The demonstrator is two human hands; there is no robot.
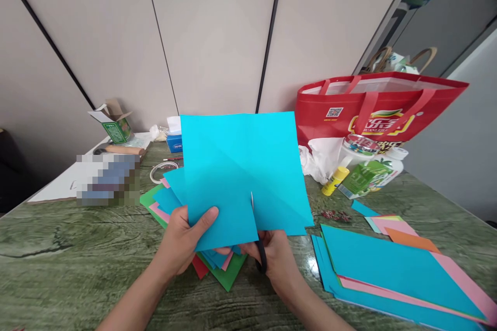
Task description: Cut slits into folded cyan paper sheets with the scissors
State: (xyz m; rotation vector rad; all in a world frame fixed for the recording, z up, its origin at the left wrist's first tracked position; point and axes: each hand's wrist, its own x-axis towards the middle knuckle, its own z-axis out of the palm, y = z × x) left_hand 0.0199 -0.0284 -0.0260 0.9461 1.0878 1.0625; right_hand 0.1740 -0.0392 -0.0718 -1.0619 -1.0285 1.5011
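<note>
A large bright blue sheet of paper (236, 165) is held up in front of me, a slit running up into it from its lower edge. My left hand (180, 240) grips the lower left part, thumb on the near face and fingers behind. In my right hand (275, 256) is a pair of scissors (261, 256) with black handles. One blade tip shows through the slit on the near face; the other blade is hidden behind the paper. Below lies a stack of coloured paper (229, 274) in green, red, pink and blue, partly covered by the sheet.
More coloured sheets (396, 274) lie at right. Behind them are a glue stick (336, 181), a green carton (365, 178) and a red bag (330, 113). At left are a tape roll (163, 170), a hammer (120, 149) and an opened green box (116, 126).
</note>
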